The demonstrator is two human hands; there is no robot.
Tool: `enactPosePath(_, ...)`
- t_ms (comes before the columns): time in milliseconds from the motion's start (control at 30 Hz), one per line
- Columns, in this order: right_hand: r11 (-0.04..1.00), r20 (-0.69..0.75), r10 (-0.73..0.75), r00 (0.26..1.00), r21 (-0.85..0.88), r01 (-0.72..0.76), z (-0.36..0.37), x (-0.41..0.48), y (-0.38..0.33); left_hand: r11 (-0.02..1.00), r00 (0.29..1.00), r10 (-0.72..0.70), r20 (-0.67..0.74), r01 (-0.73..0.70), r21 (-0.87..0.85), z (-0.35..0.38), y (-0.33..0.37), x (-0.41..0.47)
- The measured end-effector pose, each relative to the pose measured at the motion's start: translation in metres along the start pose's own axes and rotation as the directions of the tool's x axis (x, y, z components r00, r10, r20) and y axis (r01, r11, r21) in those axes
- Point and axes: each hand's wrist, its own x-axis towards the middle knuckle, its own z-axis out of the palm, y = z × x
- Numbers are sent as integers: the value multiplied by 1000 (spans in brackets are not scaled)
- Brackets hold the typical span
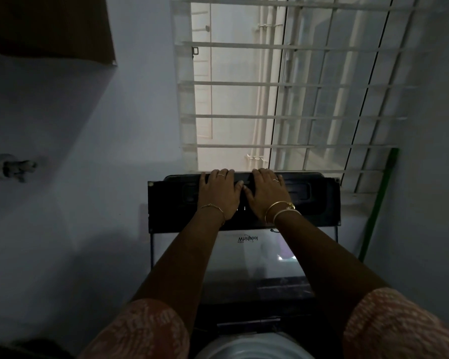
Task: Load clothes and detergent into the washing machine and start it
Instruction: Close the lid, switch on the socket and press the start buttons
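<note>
The washing machine [244,307] stands straight ahead of the person, low in the middle of the view, against the wall under a window. Its lid [171,206] is raised: a dark upper panel stands upright, and below it a glass section carries the brand name, which reads upside down. At the bottom edge the pale rim of the drum [252,345] shows.

Both hands lie on the dark panel, side by side with thumbs almost touching. The left hand [218,190] and the right hand [267,193] are flat, fingers straight and slightly spread, pressing on the lid with fingertips at its top edge and clamped on nothing. The left wrist wears a thin bracelet [213,207], the right wrist bangles [280,208].

Above the machine is the window grille [283,84]. Left of the machine a tap [13,167] juts from the wall; high above that hangs a dark cupboard [47,24]. Just right of the machine a green pole [376,203] leans.
</note>
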Motion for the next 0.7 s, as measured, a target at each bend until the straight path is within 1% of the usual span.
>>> enactPosePath(300,993,-63,-77,995,-93,71,-31,-21,-1,999,994,31,-101,-32,-9,-29,6,-12)
enactPosePath(467,991,-92,-120,989,-77,113,-66,-49,-5,1000,991,24,-132,-26,-15,-62,18,-34)
enactPosePath(600,975,-107,-166,980,-165,147,-89,-76,-9,1000,988,6,-155,-6,-1,-85,29,-56)
enactPosePath(700,955,-111,-211,971,-237,181,-107,-99,-14,1000,990,-14,-140,17,19,-101,39,-77)
